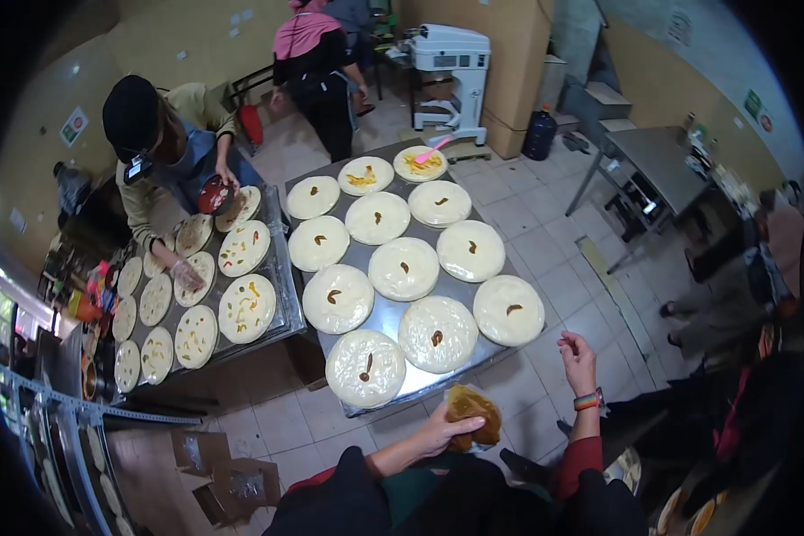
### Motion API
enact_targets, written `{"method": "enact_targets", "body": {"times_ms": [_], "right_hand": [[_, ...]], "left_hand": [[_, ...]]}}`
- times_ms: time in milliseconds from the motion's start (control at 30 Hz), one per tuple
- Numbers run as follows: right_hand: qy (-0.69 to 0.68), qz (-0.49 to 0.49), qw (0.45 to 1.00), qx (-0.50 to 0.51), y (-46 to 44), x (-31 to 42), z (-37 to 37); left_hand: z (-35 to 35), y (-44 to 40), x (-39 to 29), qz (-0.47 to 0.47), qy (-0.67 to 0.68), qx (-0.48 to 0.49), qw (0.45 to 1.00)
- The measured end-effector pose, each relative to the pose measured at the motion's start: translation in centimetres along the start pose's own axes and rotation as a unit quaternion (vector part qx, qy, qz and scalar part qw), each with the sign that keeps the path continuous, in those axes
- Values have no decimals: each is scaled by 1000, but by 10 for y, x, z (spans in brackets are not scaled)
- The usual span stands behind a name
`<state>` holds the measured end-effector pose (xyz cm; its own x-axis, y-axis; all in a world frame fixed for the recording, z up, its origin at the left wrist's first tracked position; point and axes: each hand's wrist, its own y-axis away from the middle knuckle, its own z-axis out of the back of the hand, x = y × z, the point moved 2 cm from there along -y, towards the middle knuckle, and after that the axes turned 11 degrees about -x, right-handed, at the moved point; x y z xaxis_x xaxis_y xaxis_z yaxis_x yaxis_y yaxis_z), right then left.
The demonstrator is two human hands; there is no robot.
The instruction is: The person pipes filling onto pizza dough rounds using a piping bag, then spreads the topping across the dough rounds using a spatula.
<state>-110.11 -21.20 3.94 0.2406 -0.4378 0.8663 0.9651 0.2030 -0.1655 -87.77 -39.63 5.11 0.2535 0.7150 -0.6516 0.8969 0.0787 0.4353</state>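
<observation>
My left hand (pixel 449 431) is closed around a clear plastic bag of orange-brown filling (pixel 472 413), just in front of the metal table's near edge. My right hand (pixel 579 362), with a rainbow-banded watch (pixel 588 401) at the wrist, is raised off the table's right corner. Its fingers are loosely bent and apart, holding nothing. The metal table (pixel 411 380) bears several round, pale dough discs. Most carry a small brown dab in the middle, like the nearest disc (pixel 353 373) and the one at the right corner (pixel 500 326). Yellow-orange topping lies on two far discs (pixel 362 179).
A pink spatula (pixel 433 150) rests on the farthest disc. At the left table (pixel 281 308), a co-worker (pixel 174 134) holds a red bowl (pixel 214 195) over topped discs. Cardboard boxes (pixel 232 482) lie on the floor, and a white mixer (pixel 451 76) stands behind.
</observation>
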Motion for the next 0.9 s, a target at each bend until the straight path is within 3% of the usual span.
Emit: {"method": "enact_targets", "body": {"times_ms": [100, 167, 200, 233, 300, 367, 567, 600, 633, 667, 700, 733, 767, 800, 833, 900], "right_hand": [[67, 62, 996, -16, -40, -55, -3], [153, -20, 986, 57, -35, -84, 11], [92, -81, 987, 101, -19, -119, 17], [91, -25, 985, 144, 0, -163, 22], [177, -89, 937, 289, 27, -195, 41], [268, -163, 876, 367, 24, -239, 64], [490, -222, 768, 347, -130, -365, 165], [533, -206, 752, 329, -175, -374, 176], [568, -159, 748, 304, -227, -383, 175], [588, -85, 754, 280, -282, -379, 161], [602, 99, 746, 267, -336, -389, 142], [496, 51, 851, 161, -380, -331, 119], [497, -11, 848, 186, -417, -262, 86], [427, 73, 880, 194, -448, -243, 56], [272, 174, 931, 169, -480, -255, 20], [214, 169, 930, 245, -512, -190, -47]], "left_hand": [[-33, -58, -9, -36, -4, 22, 999], [-59, -91, -17, -30, -11, 33, 999], [-70, -108, -23, -27, -30, 44, 998], [-82, -123, -29, -58, -52, 44, 996], [-98, -155, -31, -57, -31, 35, 997], [-117, -188, -29, -59, -3, 15, 998], [-162, -307, -13, -127, 40, -110, 985], [-172, -316, -10, -131, 31, -153, 979], [-181, -327, -12, -148, 72, -124, 979], [-189, -339, -15, -154, 77, -129, 977], [-195, -349, -18, -162, 106, -144, 970], [-202, -357, -20, -169, 135, -159, 963], [-210, -360, -29, -173, 164, -177, 955], [-212, -370, -30, -182, 164, -182, 952], [-212, -379, -27, -190, 177, -198, 945], [-212, -395, -32, -208, 195, -218, 933]]}}
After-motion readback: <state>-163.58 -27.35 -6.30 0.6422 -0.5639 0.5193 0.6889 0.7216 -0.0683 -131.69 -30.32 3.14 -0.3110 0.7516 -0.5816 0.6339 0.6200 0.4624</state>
